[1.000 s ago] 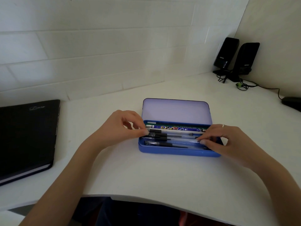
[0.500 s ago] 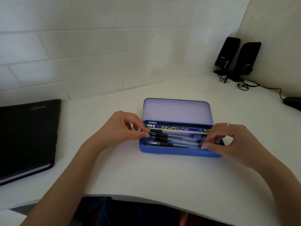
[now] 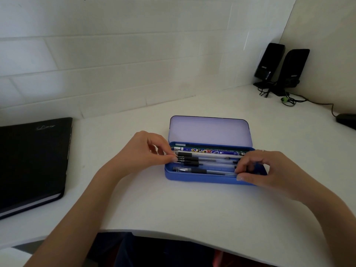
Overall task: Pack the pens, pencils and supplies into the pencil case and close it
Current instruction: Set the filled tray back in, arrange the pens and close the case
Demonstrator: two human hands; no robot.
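A blue pencil case (image 3: 200,177) lies in the middle of the white desk with its lid (image 3: 210,131) standing open at the back. Inside lie several clear pens with black grips (image 3: 210,161) side by side, and a patterned pencil (image 3: 208,150) sits along the back wall. My left hand (image 3: 142,151) pinches the tips of the pens at the case's left end. My right hand (image 3: 265,168) has its fingers curled round the pens' ends at the right end, covering that corner of the case.
A black notebook (image 3: 32,160) lies at the left edge of the desk. Two black speakers (image 3: 280,66) with cables stand in the back right corner, and a dark object (image 3: 346,120) sits at the far right. The desk's curved front edge runs close to my body.
Both hands stayed at the case's ends. My right hand's fingers curled further onto the pens, and the pens lie a little more evenly in the case.
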